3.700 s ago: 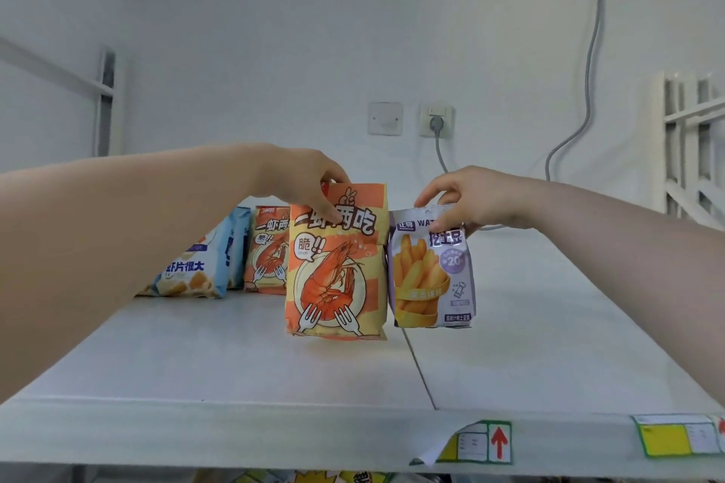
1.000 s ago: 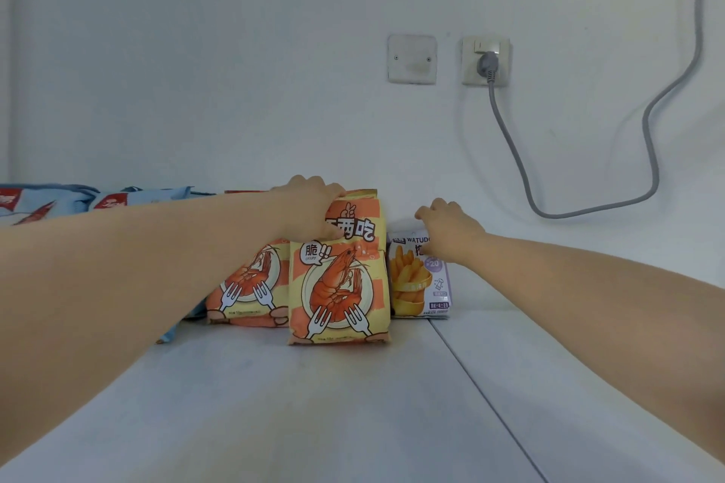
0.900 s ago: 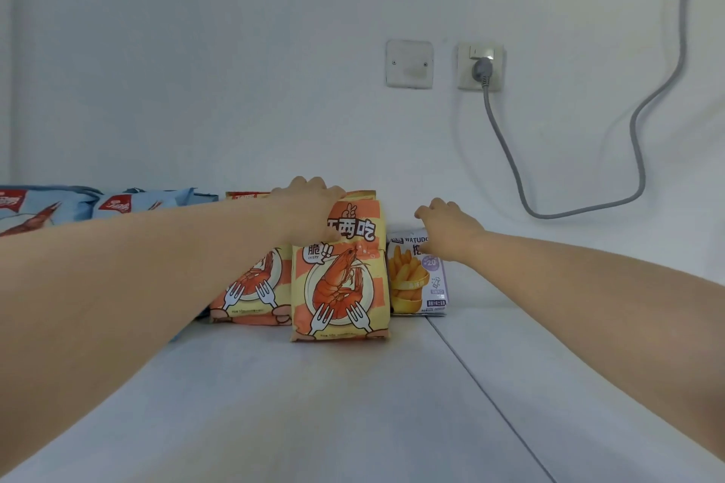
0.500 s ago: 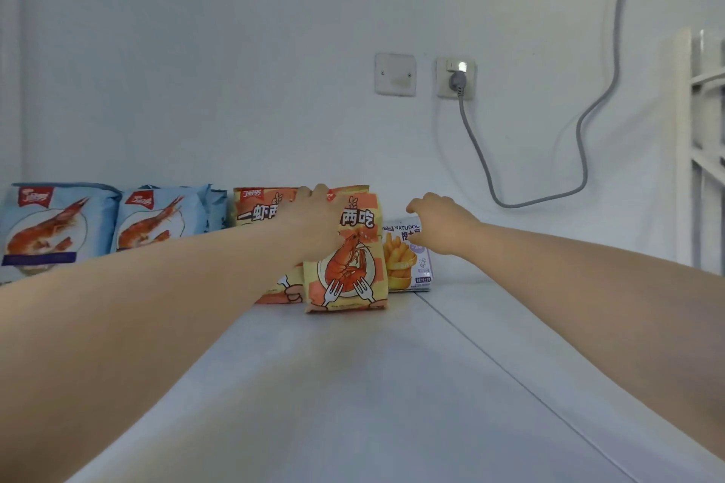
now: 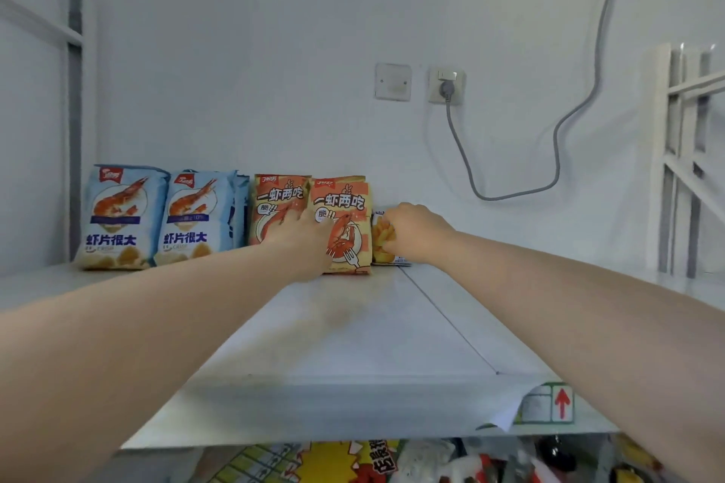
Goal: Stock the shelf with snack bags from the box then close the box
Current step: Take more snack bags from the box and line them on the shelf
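Observation:
Two orange shrimp snack bags (image 5: 345, 196) stand upright side by side at the back of the white shelf (image 5: 353, 329). My left hand (image 5: 304, 243) presses flat against their fronts with straight fingers. Right of them stands a small purple fries bag (image 5: 379, 243), mostly hidden by my right hand (image 5: 414, 233), whose curled fingers hold its front. Two blue shrimp chip bags (image 5: 121, 216) stand at the far left of the row. The box is out of view.
A wall socket with a grey cable (image 5: 447, 90) hangs behind the shelf. White frame uprights (image 5: 674, 153) stand at the right. Price labels (image 5: 549, 404) sit on the front lip. Colourful packages (image 5: 353, 461) lie on the level below.
My left hand slid from the top of the front orange bag down onto the bag fronts. My right hand dropped from the fries bag's top to its front. The view pulled back.

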